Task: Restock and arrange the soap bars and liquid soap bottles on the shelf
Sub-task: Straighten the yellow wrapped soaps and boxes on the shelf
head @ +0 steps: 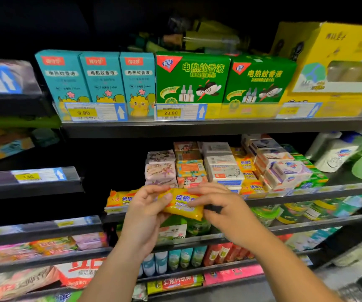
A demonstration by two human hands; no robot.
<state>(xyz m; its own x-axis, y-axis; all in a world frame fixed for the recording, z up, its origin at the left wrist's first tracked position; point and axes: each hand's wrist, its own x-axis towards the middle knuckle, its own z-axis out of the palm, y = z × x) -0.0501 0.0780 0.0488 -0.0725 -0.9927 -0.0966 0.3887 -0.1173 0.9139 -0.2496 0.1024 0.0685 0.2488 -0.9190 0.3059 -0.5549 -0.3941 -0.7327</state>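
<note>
Currently a yellow soap bar [182,205] is pinched at both ends by the left grip [147,205] and right grip [221,205], not yet shelved; beyond them soap stacks [197,168] are already arranged, while bottles [337,153] far right seem unsorted.

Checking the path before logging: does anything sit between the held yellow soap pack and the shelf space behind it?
Only a second yellow pack lying at the shelf's front edge, left of the held soap pack; above it nothing visible blocks the way.
</note>
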